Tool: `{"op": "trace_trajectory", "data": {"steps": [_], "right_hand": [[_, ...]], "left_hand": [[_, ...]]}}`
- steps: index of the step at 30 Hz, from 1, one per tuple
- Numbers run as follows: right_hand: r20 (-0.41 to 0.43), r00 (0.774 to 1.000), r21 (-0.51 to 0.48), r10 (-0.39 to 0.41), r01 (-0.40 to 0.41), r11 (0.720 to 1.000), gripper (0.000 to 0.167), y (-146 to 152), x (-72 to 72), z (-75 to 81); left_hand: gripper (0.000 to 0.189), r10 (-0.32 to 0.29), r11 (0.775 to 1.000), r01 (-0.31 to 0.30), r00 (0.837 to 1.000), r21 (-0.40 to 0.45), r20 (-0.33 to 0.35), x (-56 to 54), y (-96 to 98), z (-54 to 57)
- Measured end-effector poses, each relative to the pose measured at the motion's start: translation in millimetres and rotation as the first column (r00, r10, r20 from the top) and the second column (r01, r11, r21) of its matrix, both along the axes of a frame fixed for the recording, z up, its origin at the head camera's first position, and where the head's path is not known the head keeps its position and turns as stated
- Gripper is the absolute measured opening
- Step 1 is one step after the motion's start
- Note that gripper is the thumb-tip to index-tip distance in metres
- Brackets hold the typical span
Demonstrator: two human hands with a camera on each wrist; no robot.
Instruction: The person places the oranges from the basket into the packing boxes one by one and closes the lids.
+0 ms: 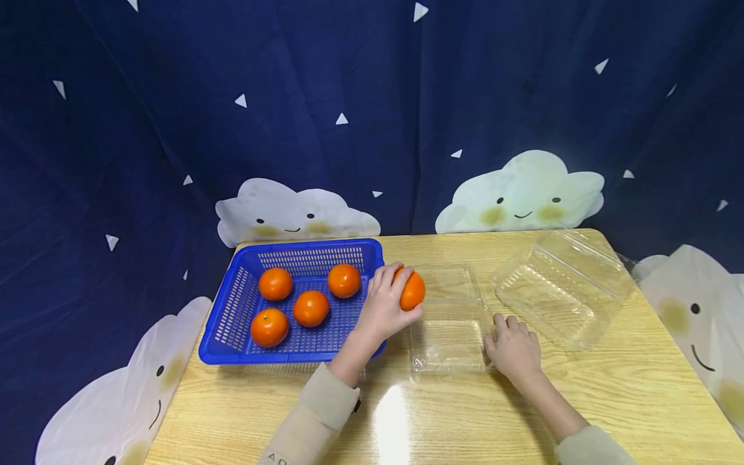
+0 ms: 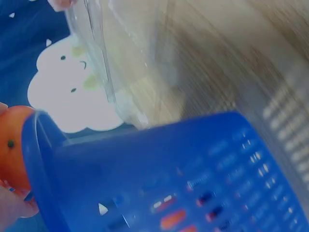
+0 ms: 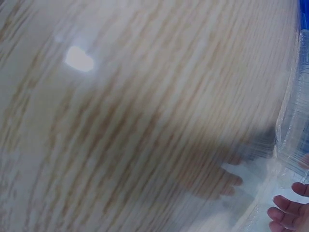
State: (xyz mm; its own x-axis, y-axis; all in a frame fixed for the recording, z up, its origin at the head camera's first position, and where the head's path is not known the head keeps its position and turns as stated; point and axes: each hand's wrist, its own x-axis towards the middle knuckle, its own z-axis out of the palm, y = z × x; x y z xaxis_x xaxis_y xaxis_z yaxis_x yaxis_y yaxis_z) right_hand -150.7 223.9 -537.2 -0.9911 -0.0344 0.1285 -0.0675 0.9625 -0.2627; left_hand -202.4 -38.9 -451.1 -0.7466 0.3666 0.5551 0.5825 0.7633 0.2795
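My left hand [image 1: 380, 309] holds an orange [image 1: 413, 292] just past the right rim of a blue plastic basket [image 1: 261, 358]. The fruit's small green stem end shows in the left wrist view, where the orange [image 2: 13, 152] is partly behind the basket wall. Several more oranges [image 1: 310, 309] lie spread out in the basket. To its right, a clear plastic clamshell box [image 1: 450, 336] lies with its lid folded back. At that box's right edge is my right hand [image 1: 515, 349], thumb against the side and fingers loosely bent; its fingers [image 3: 287, 205] hold nothing.
More clear plastic boxes [image 1: 558, 294] lie at an angle at the table's back right. The wooden table [image 1: 442, 413] ends at a dark blue curtain [image 1: 325, 77] with cloud and triangle prints. Light glares off the tabletop near the front.
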Motion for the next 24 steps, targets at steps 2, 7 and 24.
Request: {"op": "trace_trajectory", "data": {"steps": [2,7,24], "right_hand": [[-0.003,1.0,0.0,0.001,-0.001,1.0,0.035,0,0.0,0.2],[-0.007,1.0,-0.003,0.0,0.0,1.0,0.035,0,0.0,0.2],[0.026,1.0,0.002,-0.009,0.009,1.0,0.039,-1,-0.4,1.6]], "left_hand": [[0.058,-0.014,1.0,0.014,1.0,-0.011,0.01,0.8,5.4,-1.3],[0.058,-0.045,0.997,0.048,0.998,-0.059,0.04,4.2,17.0,-6.2],[0.061,-0.136,0.97,0.16,0.982,-0.185,0.134,10.7,42.3,-37.6]]}}
